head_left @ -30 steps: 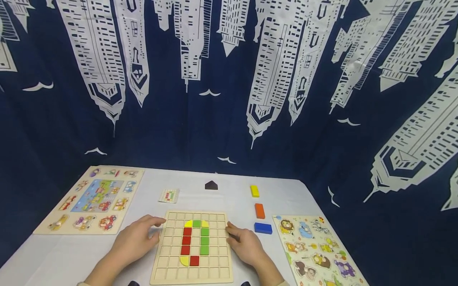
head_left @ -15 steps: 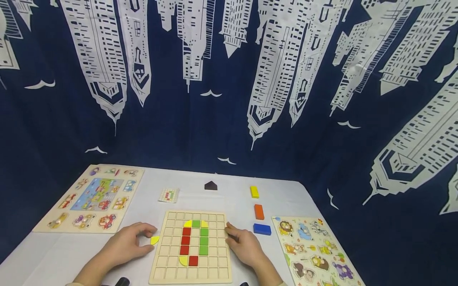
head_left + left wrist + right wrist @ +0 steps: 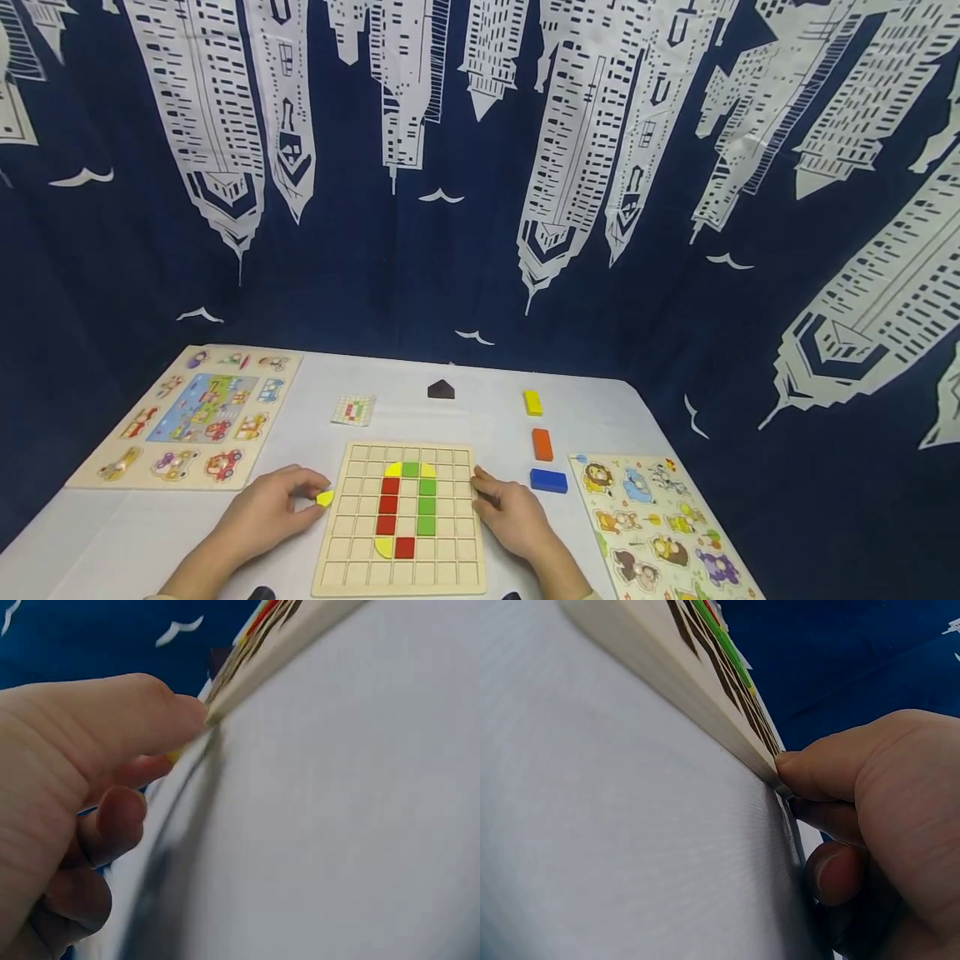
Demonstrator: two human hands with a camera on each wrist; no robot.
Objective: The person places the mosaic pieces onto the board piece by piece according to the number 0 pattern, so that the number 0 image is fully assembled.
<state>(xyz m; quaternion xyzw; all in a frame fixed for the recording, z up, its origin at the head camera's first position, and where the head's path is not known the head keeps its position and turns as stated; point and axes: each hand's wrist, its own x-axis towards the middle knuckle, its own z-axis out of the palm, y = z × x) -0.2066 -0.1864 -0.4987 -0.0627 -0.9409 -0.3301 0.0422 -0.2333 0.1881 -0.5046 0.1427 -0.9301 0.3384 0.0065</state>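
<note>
In the head view, my left hand (image 3: 266, 510) pinches a small yellow quarter-round tile (image 3: 325, 498) between thumb and index finger, just off the left edge of a wooden grid board (image 3: 345, 575). Only a sliver of this tile shows behind the fingers in the left wrist view. At the board's right edge is my right hand (image 3: 513, 512); its thumb and index finger grip the rim, as the right wrist view shows. Red tiles (image 3: 387, 505), green tiles (image 3: 427, 506) and yellow rounded tiles (image 3: 384, 547) lie in the board's cells, forming most of a ring.
Beyond the board lie a small pattern card (image 3: 353, 410) and a dark house-shaped block (image 3: 441, 389). Yellow (image 3: 532, 403), orange (image 3: 542, 445) and blue (image 3: 548, 481) blocks line up to the right. Picture puzzles stand at left (image 3: 258, 454) and right (image 3: 600, 533).
My left hand has drawn back slightly from the board's left edge. The yellow tile, unseen at first, came into view beside the fingertips and is now pinched. The right hand stays put.
</note>
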